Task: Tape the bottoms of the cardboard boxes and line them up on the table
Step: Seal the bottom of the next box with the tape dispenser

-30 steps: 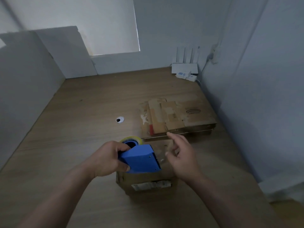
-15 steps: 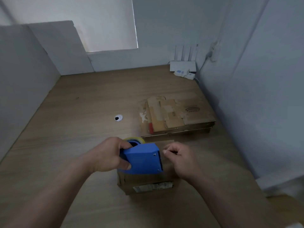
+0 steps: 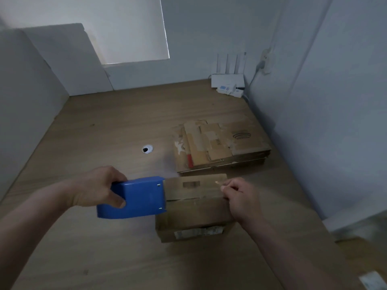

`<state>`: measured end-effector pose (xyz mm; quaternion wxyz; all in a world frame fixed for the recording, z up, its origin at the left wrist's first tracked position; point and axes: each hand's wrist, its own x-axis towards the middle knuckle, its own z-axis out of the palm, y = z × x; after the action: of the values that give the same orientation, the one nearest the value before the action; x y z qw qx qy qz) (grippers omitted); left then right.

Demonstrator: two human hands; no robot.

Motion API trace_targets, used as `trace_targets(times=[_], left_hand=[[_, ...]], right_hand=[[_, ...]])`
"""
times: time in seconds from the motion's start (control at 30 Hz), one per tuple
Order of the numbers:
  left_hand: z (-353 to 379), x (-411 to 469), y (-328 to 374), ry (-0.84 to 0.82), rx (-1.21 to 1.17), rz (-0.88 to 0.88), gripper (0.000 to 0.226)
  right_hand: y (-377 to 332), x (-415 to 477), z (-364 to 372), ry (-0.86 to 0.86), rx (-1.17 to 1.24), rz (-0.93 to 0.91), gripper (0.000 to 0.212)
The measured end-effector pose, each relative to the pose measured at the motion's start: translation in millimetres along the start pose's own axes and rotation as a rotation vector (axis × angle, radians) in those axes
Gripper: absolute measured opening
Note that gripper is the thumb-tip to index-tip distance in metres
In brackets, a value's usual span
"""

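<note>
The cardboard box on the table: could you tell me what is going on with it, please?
A person is taping it. The left hand grips a blue dispenser at the left edge of the box, while the right hand pinches what looks like the tape end at its right edge. Behind, a stack of flattened boxes lies on the table.

Box label (image 3: 198, 232) print illegibly blurred
</note>
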<state>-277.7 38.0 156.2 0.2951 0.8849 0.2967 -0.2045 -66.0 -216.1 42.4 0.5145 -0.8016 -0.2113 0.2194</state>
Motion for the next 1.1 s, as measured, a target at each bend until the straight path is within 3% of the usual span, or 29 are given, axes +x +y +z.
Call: trace_targets(times=[0.17,0.3,0.43,0.57,0.7,0.87,1.1], left_hand=[[-1.9,-1.7,0.3,-0.038,0.029,-0.071,0.027],[-12.8,6.0,23.6,-0.039,0.054,-0.083,0.036],[-16.0,11.4,37.8,-0.075,0.071,-0.125,0.04],[0.9,20.6,37.8,-0.073,0.081,-0.158,0.031],[10.9,24.2,38.7,-0.091,0.053,-0.178,0.034],[11.7,25.6,41.4,-0.104,0.008,-0.198,0.044],[13.0,30.4,40.4,-0.132,-0.016,-0.204,0.029]], right_hand=[[11.2,1.1,3.9,0.133,0.057,0.005,0.023],[15.9,4.6,11.9,0.159,0.289,0.102,0.033],[17.4,4.8,16.1,0.216,0.433,0.179,0.031],[22.6,-0.8,13.8,0.318,0.344,0.161,0.031],[25.3,-7.8,9.3,0.373,0.161,0.185,0.045],[40.7,-12.5,15.9,0.345,0.19,0.313,0.036],[54.7,-8.1,18.7,0.243,0.27,0.399,0.028]])
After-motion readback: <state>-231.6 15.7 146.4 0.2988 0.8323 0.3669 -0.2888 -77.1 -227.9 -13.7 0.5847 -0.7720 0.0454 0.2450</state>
